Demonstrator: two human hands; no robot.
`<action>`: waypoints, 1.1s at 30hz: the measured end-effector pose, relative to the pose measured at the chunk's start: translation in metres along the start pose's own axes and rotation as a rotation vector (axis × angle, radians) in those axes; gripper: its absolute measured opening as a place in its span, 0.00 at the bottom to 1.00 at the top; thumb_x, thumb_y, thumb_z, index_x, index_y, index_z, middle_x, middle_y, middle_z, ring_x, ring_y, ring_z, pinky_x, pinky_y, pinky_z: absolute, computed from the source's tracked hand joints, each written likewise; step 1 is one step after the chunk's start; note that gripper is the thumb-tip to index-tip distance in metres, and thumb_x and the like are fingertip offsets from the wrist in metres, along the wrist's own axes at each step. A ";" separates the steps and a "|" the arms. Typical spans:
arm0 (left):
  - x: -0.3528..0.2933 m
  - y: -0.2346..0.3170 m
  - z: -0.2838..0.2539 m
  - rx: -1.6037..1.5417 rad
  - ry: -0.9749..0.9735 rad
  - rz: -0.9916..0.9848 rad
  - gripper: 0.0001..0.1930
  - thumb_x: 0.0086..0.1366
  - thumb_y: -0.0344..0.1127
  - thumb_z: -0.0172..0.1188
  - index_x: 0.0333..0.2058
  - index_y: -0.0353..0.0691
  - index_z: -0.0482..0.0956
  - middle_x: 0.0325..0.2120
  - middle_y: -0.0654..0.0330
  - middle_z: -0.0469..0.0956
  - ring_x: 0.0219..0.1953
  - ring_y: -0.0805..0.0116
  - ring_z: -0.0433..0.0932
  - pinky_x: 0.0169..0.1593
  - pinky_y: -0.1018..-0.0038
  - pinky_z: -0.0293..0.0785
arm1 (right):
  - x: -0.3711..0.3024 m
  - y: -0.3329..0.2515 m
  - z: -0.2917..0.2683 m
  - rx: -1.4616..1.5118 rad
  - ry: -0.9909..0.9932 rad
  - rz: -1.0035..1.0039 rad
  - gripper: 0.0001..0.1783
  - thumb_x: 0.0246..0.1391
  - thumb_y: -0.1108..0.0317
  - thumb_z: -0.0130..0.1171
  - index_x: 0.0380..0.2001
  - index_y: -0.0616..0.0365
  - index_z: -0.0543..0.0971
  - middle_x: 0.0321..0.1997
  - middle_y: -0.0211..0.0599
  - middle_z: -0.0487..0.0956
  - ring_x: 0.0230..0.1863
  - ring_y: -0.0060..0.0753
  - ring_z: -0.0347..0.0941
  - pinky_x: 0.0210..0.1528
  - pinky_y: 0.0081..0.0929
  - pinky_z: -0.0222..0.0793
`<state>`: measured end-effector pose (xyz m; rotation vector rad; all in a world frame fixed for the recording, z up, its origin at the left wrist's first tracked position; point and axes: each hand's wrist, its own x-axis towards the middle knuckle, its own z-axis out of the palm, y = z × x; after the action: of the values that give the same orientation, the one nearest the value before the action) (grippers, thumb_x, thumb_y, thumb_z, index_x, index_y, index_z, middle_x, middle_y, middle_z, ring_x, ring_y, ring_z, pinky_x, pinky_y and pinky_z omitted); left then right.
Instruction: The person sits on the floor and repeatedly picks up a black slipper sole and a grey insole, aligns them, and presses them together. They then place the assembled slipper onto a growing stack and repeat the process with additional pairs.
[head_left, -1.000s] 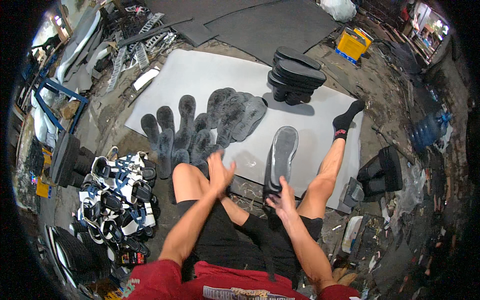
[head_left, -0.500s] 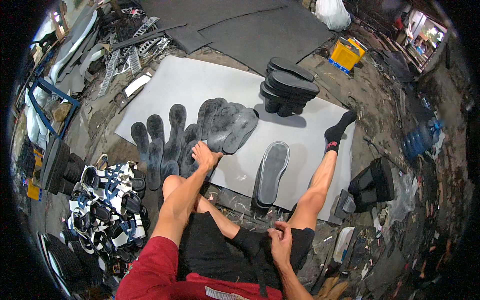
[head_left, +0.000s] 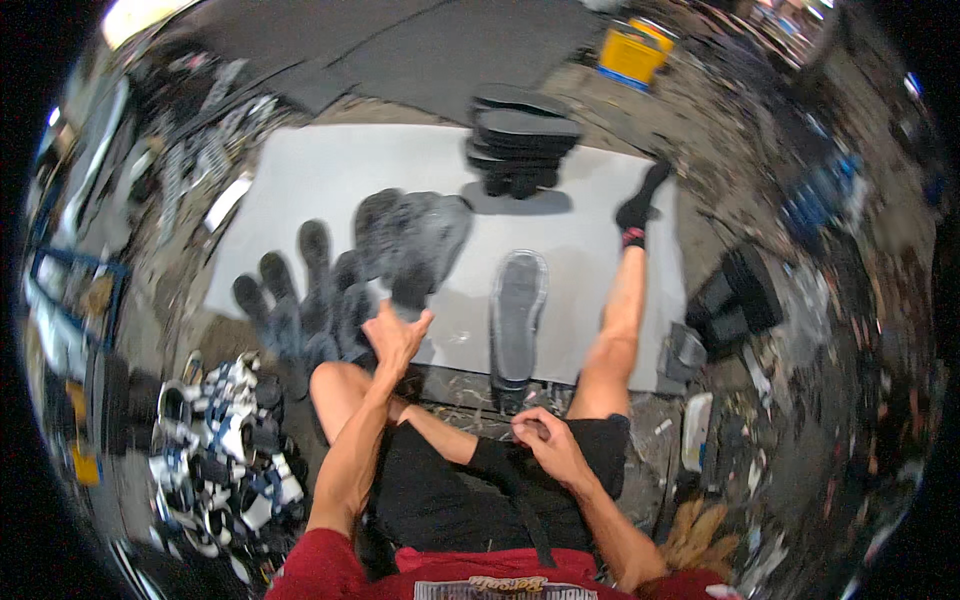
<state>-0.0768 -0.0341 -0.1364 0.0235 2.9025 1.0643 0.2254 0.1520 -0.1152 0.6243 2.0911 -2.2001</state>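
Soles lie heaped on the white sheet. Left hand, thumb spread, seems to be selecting one; lifting calls for an edge pinch. Right hand curls; contents unclear.

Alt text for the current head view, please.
A person's left hand is at a cluster of dark, flat soles on a pale sheet; whether it grips one is unclear. The right hand is loosely curled near a single pale-rimmed sole. A stack of black soles stands farther back; white sandals are heaped at left.
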 end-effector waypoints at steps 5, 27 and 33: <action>0.011 -0.073 0.012 0.286 0.129 0.192 0.46 0.50 0.57 0.77 0.60 0.27 0.77 0.41 0.39 0.88 0.50 0.40 0.85 0.70 0.41 0.58 | 0.030 -0.091 -0.095 0.124 0.307 -0.221 0.11 0.73 0.63 0.60 0.50 0.57 0.81 0.45 0.29 0.83 0.42 0.21 0.79 0.44 0.26 0.77; -0.123 -0.034 -0.021 0.138 0.180 0.278 0.16 0.64 0.27 0.68 0.50 0.32 0.80 0.51 0.45 0.77 0.58 0.43 0.74 0.67 0.53 0.66 | 0.077 -0.001 -0.628 0.421 1.150 0.197 0.63 0.44 0.26 0.76 0.75 0.51 0.65 0.73 0.46 0.65 0.66 0.53 0.65 0.61 0.51 0.70; -0.151 -0.031 -0.036 -0.058 0.070 0.025 0.12 0.69 0.27 0.65 0.49 0.30 0.80 0.52 0.48 0.74 0.54 0.51 0.78 0.55 0.59 0.78 | 0.073 -0.052 -0.593 0.516 1.049 0.204 0.57 0.38 0.39 0.86 0.66 0.54 0.70 0.61 0.42 0.69 0.54 0.46 0.67 0.51 0.50 0.73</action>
<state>0.0718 -0.0859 -0.1225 0.0201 2.9392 1.1760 0.2949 0.7472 -0.0945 2.3051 1.4818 -2.5507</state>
